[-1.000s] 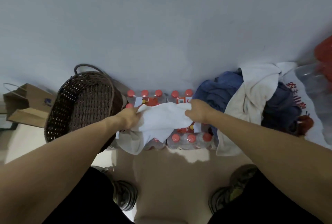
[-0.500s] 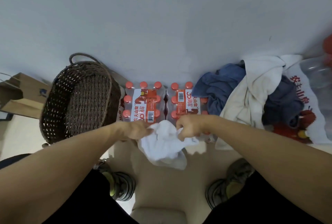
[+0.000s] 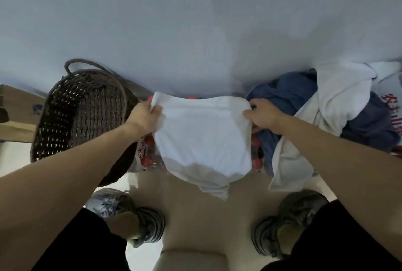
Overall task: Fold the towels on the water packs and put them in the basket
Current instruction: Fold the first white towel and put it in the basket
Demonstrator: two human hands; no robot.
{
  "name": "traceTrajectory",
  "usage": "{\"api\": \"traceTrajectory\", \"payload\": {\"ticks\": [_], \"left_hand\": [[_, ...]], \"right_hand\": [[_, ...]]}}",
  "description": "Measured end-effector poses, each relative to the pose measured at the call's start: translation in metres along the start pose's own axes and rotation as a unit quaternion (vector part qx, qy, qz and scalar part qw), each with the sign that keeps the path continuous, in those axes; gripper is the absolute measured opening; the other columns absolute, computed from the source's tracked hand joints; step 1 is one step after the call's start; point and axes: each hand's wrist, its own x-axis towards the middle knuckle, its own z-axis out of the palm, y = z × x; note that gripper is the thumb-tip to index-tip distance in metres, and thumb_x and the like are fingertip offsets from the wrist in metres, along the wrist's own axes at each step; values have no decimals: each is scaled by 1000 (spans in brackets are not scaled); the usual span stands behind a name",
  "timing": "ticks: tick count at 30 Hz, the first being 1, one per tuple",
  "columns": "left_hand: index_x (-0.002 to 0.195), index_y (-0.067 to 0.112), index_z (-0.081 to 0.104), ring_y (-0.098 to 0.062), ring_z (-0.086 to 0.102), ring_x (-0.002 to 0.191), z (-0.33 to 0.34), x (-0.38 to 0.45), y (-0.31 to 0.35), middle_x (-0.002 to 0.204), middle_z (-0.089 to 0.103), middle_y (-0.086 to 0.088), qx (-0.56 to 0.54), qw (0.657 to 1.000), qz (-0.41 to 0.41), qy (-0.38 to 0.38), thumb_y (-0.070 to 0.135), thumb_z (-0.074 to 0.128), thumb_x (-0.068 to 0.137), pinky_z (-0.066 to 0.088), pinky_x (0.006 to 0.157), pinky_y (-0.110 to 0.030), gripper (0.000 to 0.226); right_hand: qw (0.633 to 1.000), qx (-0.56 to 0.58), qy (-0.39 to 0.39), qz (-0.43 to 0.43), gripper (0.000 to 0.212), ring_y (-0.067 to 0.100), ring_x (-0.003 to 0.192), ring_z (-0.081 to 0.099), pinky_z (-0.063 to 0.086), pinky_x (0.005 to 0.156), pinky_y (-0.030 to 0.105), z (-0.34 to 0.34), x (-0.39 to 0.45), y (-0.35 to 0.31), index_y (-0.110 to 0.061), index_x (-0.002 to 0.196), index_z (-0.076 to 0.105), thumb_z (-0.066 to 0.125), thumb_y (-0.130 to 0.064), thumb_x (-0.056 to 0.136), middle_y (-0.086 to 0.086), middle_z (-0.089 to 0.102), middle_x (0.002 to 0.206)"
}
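A white towel hangs spread out in front of me, stretched between both hands. My left hand pinches its top left corner. My right hand grips the top right corner. The towel covers most of the water packs, whose red caps show at its left and right edges. A dark wicker basket with a handle stands to the left, close to my left forearm. A heap of blue and white towels lies to the right.
The grey wall runs right behind the packs and basket. A brown paper bag sits left of the basket. My two shoes stand on the beige floor below the towel. A printed plastic wrap lies at the far right.
The bunched towel has been lifted and pulled open. My hands moved up and apart, each now at a top corner, so the towel hangs flat over the water packs.
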Motion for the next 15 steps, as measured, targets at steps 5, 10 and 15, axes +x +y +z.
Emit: {"api": "traceTrajectory", "payload": {"ticks": [5,10,15], "left_hand": [[91,10,55,-32,56,80,6,19,2,84,58,-11,5,1000,-8,29,28,48,99,39,68,-33,20],[101,-2,63,-37,62,87,14,35,4,94,65,-22,-37,993,-92,66,29,54,96,41,67,-32,33],[118,-3,56,-33,61,108,14,26,4,114,65,-17,-134,984,-79,87,35,61,93,51,92,-39,45]], "right_hand": [[993,-47,108,-13,18,21,80,57,48,71,31,4,13,6,-8,89,60,57,-24,95,5,61,83],[986,-39,163,11,43,16,60,47,38,55,29,10,18,5,-14,58,41,56,-28,96,2,49,60],[975,-73,209,1,35,13,58,45,36,58,25,18,6,0,-15,64,40,56,-23,94,0,48,65]]}}
